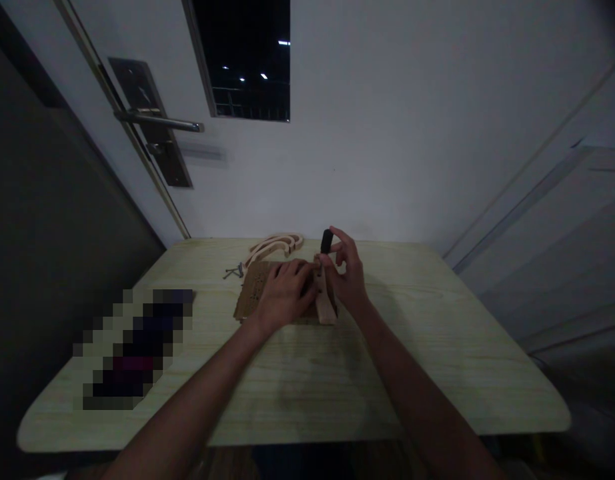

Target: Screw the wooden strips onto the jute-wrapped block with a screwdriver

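Note:
My left hand [286,288] lies palm down on a flat brown wooden board [248,299] near the table's far side, its fingers curled and pressing a narrow light wooden piece [326,308] that stands along the board's right edge. My right hand [348,270] is just to the right, its fingers pinched round the black handle of a small tool [327,241] held upright over the top of that wooden piece. The tool's tip is hidden behind my fingers.
Curved light wooden cut-outs [276,246] lie behind the board, and a few small dark metal screws [233,271] sit to its left. The pale wood-grain table [437,360] stands against a white wall. A door with a metal lever handle [160,121] is at the back left.

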Tool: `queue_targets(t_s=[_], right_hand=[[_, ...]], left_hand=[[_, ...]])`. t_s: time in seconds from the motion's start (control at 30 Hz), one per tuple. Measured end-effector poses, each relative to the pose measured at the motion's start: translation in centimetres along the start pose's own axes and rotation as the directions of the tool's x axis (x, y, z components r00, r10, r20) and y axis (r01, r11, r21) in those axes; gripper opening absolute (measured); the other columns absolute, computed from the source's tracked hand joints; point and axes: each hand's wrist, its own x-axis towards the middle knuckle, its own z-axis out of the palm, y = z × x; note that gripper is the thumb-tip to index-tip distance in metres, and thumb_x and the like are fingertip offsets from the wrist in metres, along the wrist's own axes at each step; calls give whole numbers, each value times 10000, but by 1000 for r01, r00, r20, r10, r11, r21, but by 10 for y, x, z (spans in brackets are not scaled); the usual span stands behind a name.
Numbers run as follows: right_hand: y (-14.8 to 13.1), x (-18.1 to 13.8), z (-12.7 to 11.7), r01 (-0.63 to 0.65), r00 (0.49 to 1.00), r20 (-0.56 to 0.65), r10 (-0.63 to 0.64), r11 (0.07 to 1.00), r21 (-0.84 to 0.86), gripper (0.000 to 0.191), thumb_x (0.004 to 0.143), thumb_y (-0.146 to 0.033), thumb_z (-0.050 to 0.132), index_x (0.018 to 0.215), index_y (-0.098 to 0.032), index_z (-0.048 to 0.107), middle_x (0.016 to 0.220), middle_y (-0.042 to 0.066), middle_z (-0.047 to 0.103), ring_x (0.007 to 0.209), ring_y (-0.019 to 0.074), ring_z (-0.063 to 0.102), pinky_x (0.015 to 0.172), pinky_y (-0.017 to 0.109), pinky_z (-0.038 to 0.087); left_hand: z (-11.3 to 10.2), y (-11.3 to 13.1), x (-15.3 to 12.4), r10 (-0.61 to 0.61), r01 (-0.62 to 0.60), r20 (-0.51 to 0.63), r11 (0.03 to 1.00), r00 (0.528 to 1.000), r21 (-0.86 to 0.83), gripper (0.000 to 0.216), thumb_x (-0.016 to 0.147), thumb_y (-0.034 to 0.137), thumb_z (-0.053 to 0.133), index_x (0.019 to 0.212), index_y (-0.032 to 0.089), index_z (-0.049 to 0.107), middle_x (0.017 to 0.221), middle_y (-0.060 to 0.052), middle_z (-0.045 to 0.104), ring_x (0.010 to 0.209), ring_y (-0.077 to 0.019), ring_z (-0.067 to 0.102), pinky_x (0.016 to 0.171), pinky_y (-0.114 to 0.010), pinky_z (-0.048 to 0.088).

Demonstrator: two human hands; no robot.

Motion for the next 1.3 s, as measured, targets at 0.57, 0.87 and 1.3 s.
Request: queue_targets(t_s=[0.57, 0.87, 1.3], right_hand=[[3, -1, -1, -20, 999, -42, 20, 1000, 1, 455, 884, -366, 565, 1315, -262, 464, 844, 14, 589, 665, 142, 500, 606, 302, 463], [1, -2, -4, -17, 999, 52, 12, 995, 101, 432, 959, -361, 415, 1380, -264, 387, 1030, 67, 667, 840, 176, 609, 673, 327, 485], [1, 3, -8, 1, 998, -56, -3, 1000, -20, 447, 857, -374, 605, 1274, -262, 488, 980, 43, 637, 726, 154, 547, 658, 321, 490]], left_hand=[[3, 1, 0, -11, 11, 5, 1000, 1000, 0, 346, 930, 349, 444, 1253, 237, 501, 1206, -56, 557, 1150, -240, 488, 1031, -441, 329], [0, 1, 0, -15, 15, 6, 1000, 1000, -8, 343, 924, 336, 458, 1251, 245, 504, 1219, -55, 550, 1160, -239, 487, 1045, -446, 323], [0, 0, 0, -12, 12, 7, 1000, 1000, 10, 351, 935, 347, 443, 1267, 244, 493, 1234, -55, 545, 1174, -238, 482, 1041, -430, 320]])
